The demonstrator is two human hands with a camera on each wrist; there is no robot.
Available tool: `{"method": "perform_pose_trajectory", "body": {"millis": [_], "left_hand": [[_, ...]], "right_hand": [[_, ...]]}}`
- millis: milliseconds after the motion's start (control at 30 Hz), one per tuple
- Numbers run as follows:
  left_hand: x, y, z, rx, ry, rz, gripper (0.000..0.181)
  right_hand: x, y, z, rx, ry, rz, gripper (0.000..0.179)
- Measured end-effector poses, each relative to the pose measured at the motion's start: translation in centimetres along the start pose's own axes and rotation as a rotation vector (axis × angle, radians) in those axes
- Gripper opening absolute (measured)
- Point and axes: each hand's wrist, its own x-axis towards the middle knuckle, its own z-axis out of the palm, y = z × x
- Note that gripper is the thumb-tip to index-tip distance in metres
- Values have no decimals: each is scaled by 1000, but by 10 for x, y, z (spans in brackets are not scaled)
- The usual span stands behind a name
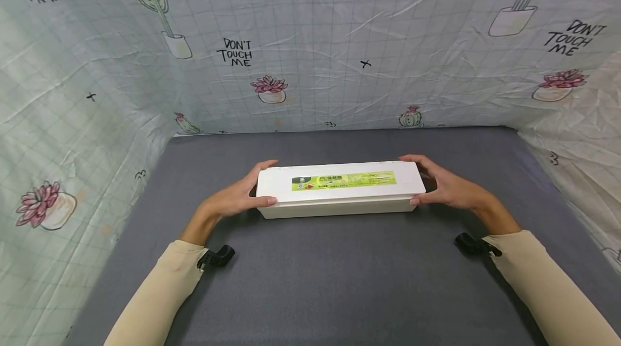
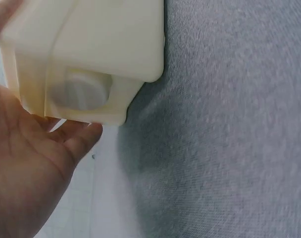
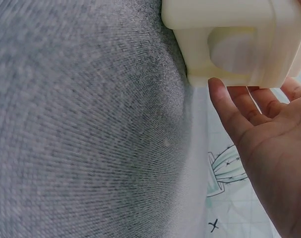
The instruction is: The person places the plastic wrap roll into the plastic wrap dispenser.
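Observation:
A long white cling film box (image 1: pixel 339 207) with a yellow-green label (image 1: pixel 344 180) lies across the grey table. My left hand (image 1: pixel 241 193) grips its left end, thumb on the front edge and fingers round the back. At the opposite end my right hand (image 1: pixel 447 187) holds it the same way. The left wrist view shows the box's end wall (image 2: pixel 86 91) with a round recess, and fingertips (image 2: pixel 93 133) against the back side. A matching end (image 3: pixel 234 52) appears in the right wrist view, with fingers (image 3: pixel 229 106) of the right hand along its far side.
Grey cloth covers the table (image 1: pixel 339 281). Behind it hangs a pale curtain (image 1: pixel 320 28) printed with cacti, continuing along the left and right sides. A black strap mount (image 1: pixel 216 257) sits at the left wrist and another mount (image 1: pixel 477 245) at the right.

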Motion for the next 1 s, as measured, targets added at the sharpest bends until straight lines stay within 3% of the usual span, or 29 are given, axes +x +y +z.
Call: {"method": "perform_pose_trajectory", "body": {"millis": [233, 400, 600, 767, 900, 1000], "left_hand": [[1, 1, 0, 23, 14, 48, 89], [1, 5, 0, 105, 14, 68, 84], [10, 25, 4, 420, 75, 92, 92], [20, 45, 15, 699, 81, 58, 107], [25, 52, 23, 897, 82, 51, 113], [27, 53, 26, 955, 99, 67, 114]], "right_hand": [[-1, -2, -1, -27, -12, 1, 91], [0, -16, -1, -178, -17, 33, 93], [17, -45, 6, -519, -21, 17, 99], [32, -58, 16, -791, -40, 35, 103], [35, -56, 23, -881, -2, 22, 101], [31, -52, 26, -906, 62, -24, 100]]}}
